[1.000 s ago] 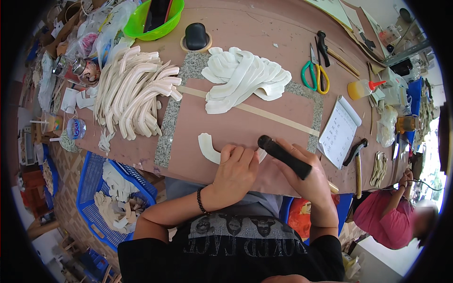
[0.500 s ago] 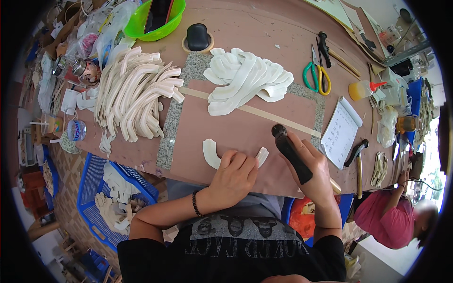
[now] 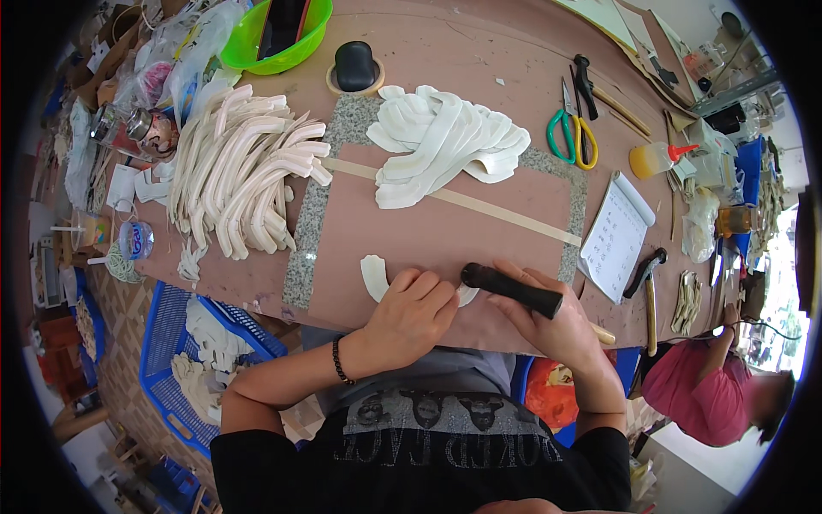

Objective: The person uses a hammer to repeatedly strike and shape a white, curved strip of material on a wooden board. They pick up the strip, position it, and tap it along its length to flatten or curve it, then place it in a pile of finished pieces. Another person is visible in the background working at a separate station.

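Note:
With curled fingers my left hand (image 3: 411, 313) grips a curved white strip (image 3: 373, 276) and presses it to the brown work sheet (image 3: 377, 236); the hand hides the strip's middle. My right hand (image 3: 565, 332) is closed round a hammer (image 3: 522, 294), close under its black head, and the wooden handle's end sticks out past the hand. One end of the head is over the strip's right end, beside my left fingertips; whether it touches cannot be seen. Beyond the hands is a heap of smooth white strips (image 3: 454, 141), and left of it a larger pile of cream curved strips (image 3: 240, 176).
Scissors (image 3: 572, 128), a second hammer (image 3: 651, 291), a notepad (image 3: 612, 244) and a yellow glue bottle (image 3: 655, 160) lie to the right. A green bowl (image 3: 308, 47) is at the far left. Below the table's left edge stands a blue basket (image 3: 167, 343); another person (image 3: 702, 385) sits at right.
My right hand has brought the hammer down and left, onto or just above the strip's right end. My left hand has shifted slightly left with the strip.

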Tool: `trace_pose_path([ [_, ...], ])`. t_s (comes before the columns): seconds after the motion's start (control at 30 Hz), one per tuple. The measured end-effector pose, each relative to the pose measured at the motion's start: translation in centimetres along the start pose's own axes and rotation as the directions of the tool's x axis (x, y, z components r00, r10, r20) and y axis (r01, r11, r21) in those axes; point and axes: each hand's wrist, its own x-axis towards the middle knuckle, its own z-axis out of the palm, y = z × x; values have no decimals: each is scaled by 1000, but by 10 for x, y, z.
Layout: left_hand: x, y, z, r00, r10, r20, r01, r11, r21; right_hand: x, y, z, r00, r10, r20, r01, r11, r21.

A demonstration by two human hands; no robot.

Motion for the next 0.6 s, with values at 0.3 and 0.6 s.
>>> trace_pose_path([
  [0.3,3,-19,-13,976,162,148,-158,987,-34,-1,-6,-4,996,-29,80,37,993,-109],
  [0.6,3,-26,-12,989,40,146,-4,971,-240,-5,-2,-9,999,36,33,-35,999,-14],
])
